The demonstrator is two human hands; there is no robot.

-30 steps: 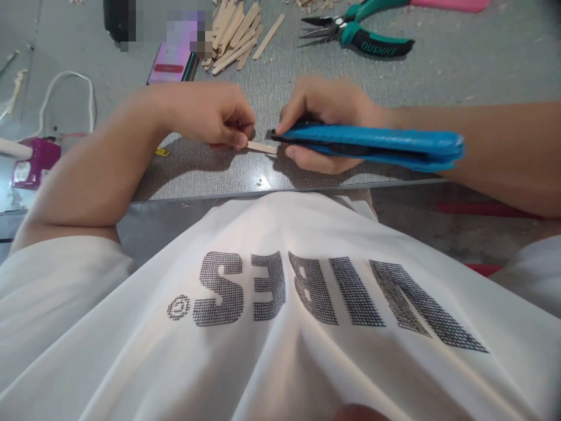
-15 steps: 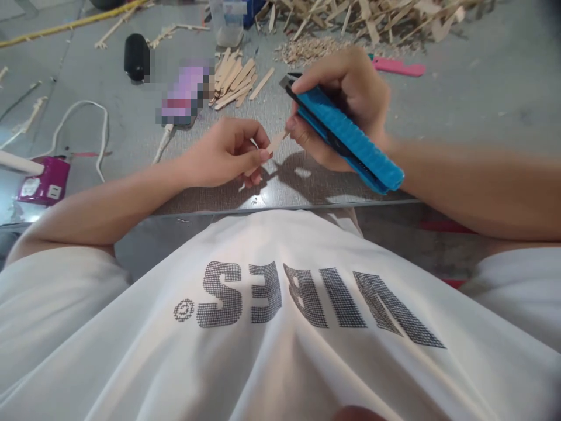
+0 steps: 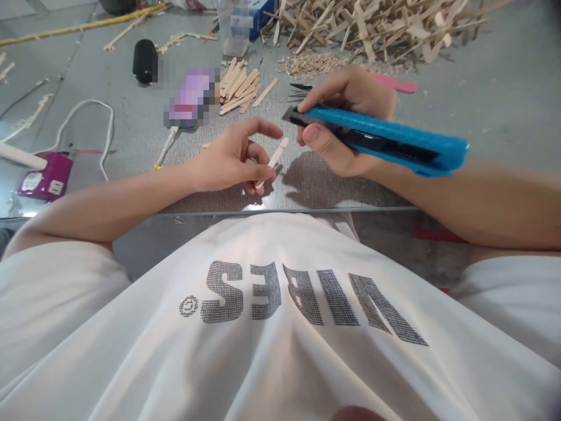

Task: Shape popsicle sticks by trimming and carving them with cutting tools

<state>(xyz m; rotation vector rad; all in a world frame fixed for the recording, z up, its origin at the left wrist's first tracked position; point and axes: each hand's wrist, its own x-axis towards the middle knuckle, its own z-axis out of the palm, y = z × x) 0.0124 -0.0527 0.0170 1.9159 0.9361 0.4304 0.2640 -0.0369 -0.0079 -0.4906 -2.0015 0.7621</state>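
Between the thumb and fingers of my left hand [image 3: 243, 156] is a short wooden craft stick [image 3: 277, 154], tilted with its rounded, notched end up. My right hand [image 3: 350, 126] grips a blue utility knife [image 3: 394, 137]; its blade tip points left and sits just right of the stick, apart from it. Behind the knife tip lies a dark pointed tool [image 3: 301, 86], partly covered by my right hand. A small pile of flat craft sticks [image 3: 239, 85] rests on the table beyond my left hand.
Wood shavings [image 3: 313, 63] and a large heap of sticks [image 3: 372, 26] lie at the back. A pink tool [image 3: 397, 83] is behind my right hand. On the left are a phone [image 3: 190, 96] with a cable, a black case [image 3: 145, 61], a clear cup [image 3: 234, 29] and a purple power socket [image 3: 46, 175].
The knife has swung flatter, its handle end moving right and its blade away from the stick. In my left hand the stick has turned more upright, and my index finger has lifted off it.
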